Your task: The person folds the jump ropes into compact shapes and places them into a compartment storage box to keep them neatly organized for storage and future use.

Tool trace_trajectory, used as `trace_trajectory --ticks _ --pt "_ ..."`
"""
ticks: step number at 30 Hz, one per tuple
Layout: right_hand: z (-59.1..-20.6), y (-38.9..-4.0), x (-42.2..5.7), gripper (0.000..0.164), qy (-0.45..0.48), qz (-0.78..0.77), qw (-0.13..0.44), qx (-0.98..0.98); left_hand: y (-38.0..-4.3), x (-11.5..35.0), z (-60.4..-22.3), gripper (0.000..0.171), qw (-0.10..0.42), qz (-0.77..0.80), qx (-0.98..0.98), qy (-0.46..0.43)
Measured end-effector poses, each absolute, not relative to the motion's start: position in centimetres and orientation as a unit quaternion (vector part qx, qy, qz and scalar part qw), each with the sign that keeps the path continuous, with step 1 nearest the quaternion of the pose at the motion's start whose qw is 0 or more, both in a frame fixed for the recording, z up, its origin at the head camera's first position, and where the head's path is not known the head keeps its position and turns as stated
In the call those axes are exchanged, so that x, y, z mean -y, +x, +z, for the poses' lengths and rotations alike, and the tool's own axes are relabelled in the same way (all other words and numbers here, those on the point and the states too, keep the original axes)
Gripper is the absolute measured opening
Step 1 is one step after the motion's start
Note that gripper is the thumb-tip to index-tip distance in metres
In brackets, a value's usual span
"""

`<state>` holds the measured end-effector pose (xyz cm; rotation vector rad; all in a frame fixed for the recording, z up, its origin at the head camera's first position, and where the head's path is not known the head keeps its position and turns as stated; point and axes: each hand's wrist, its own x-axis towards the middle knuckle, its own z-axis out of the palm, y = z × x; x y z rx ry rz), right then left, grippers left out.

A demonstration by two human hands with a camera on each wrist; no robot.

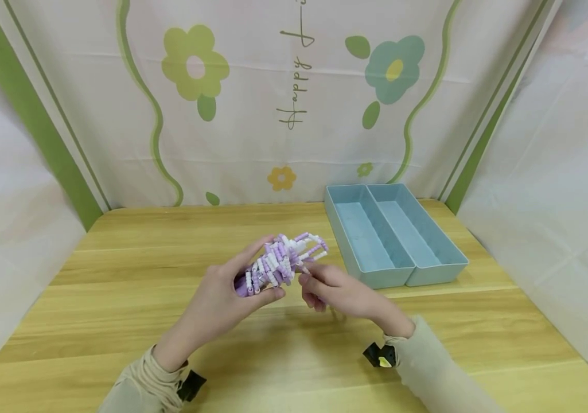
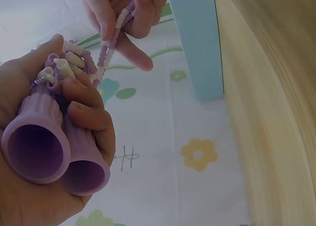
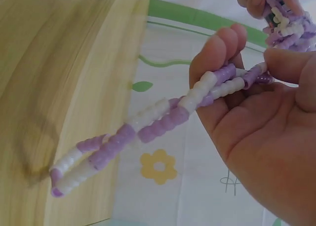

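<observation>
A jump rope [image 1: 271, 265] strung with purple and white beads is bunched up above the table. My left hand [image 1: 219, 295] grips the bundle together with its two hollow purple handles [image 2: 38, 112], whose open ends face the left wrist camera. To the right of it, my right hand [image 1: 342, 291] pinches a doubled length of the beaded cord between thumb and fingers. In the right wrist view, a long loop [image 3: 113, 146] of beads hangs out past that hand's fingers. Part of the cord inside the bundle is hidden by the left hand.
Two light blue bins [image 1: 342, 241] stand side by side at the back right of the wooden table [image 1: 133, 269]. A flower-patterned cloth [image 1: 252, 115] hangs behind, and pale cloth walls rise on both sides.
</observation>
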<state>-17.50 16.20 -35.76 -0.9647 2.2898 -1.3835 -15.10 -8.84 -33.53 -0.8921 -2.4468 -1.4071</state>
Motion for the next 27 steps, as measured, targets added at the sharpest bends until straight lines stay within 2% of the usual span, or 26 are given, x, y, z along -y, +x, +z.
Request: trace_trajectory --ticks 6,10,15,21,27 --pt "-35.6 -17.0 -15.9 0.014 -0.344 -0.457 0.141 -0.808 -15.1 8.8 -33.5 0.078 0.097 -0.471 0.830 -0.282" --pt "-35.4 -16.6 -15.7 0.018 -0.341 -0.432 0.136 -0.824 -15.0 8.8 -33.4 0.079 0.104 -0.476 0.835 -0.258" --pt "-35.1 -16.2 -15.4 0.003 -0.341 -0.400 0.131 -0.840 -15.1 8.9 -33.5 0.080 0.114 -0.471 0.842 -0.238" --pt "-35.1 -16.1 -15.4 0.006 -0.348 -0.387 0.127 -0.844 -15.2 8.9 -33.6 0.080 0.119 -0.445 0.856 -0.237" --pt "-34.8 -15.9 -15.1 0.003 -0.371 -0.325 0.071 -0.867 -15.2 8.9 -33.9 0.078 0.132 -0.401 0.875 -0.238"
